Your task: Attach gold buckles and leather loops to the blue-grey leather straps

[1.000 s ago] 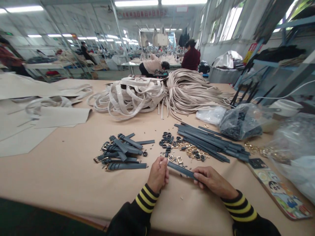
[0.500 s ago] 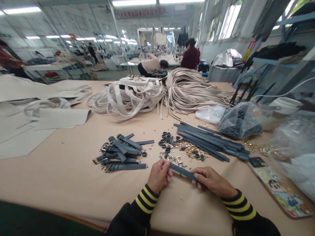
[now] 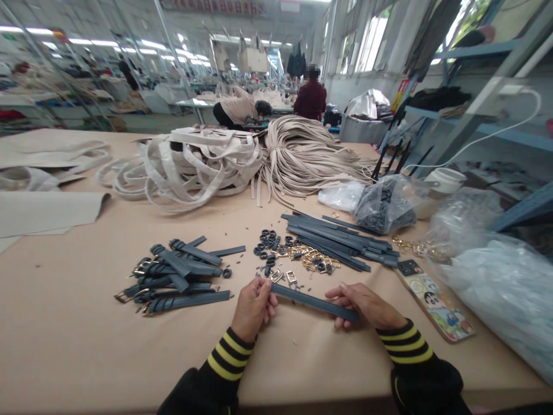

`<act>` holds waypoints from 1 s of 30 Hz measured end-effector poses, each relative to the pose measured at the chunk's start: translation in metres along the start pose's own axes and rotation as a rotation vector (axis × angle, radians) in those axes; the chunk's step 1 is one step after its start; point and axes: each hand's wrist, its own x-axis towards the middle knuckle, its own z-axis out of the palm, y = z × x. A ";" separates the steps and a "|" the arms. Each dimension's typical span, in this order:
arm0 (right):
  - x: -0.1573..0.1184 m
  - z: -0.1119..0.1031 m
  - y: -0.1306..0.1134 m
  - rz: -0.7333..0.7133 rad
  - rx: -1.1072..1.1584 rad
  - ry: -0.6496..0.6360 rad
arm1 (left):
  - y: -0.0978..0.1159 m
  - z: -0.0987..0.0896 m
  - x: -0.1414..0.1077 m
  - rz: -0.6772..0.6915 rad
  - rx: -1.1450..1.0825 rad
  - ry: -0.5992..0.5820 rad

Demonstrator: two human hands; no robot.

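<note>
A dark blue-grey strap [image 3: 313, 301] stretches between my hands, tilted down to the right. My left hand [image 3: 254, 305] is closed on its left end, thumb on top. At its right end, my right hand [image 3: 360, 305] has the strap lying across its lower fingers, with thumb and forefinger raised above it; the grip looks loose. Gold buckles [image 3: 291, 277] lie just beyond my left hand, beside a heap of dark loops [image 3: 266, 239]. To the left is a pile of straps with buckles and loops fitted [image 3: 177, 271]. Plain straps [image 3: 337, 239] are stacked behind my right hand.
Bundled beige straps [image 3: 302, 153] and looped webbing [image 3: 190, 167] lie across the back. On the right are a cartoon-patterned case [image 3: 436, 300], a bag of dark pieces [image 3: 384, 204], a white tub [image 3: 447, 181] and clear plastic [image 3: 501, 288]. Two people are beyond the table.
The view has turned right, so things sit further left. My right thumb and forefinger have lifted off the strap, and its right end now shows across the fingers. My left hand keeps its hold.
</note>
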 end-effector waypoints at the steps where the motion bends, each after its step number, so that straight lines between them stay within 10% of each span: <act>1: -0.001 -0.001 0.002 0.011 0.009 0.005 | 0.000 0.000 0.000 0.006 0.002 -0.006; 19: -0.002 -0.002 0.009 0.021 0.057 -0.015 | 0.000 0.000 0.000 0.007 -0.009 -0.018; 30: -0.001 0.017 -0.008 -0.156 -0.545 0.003 | -0.006 -0.006 0.001 0.061 -0.055 -0.207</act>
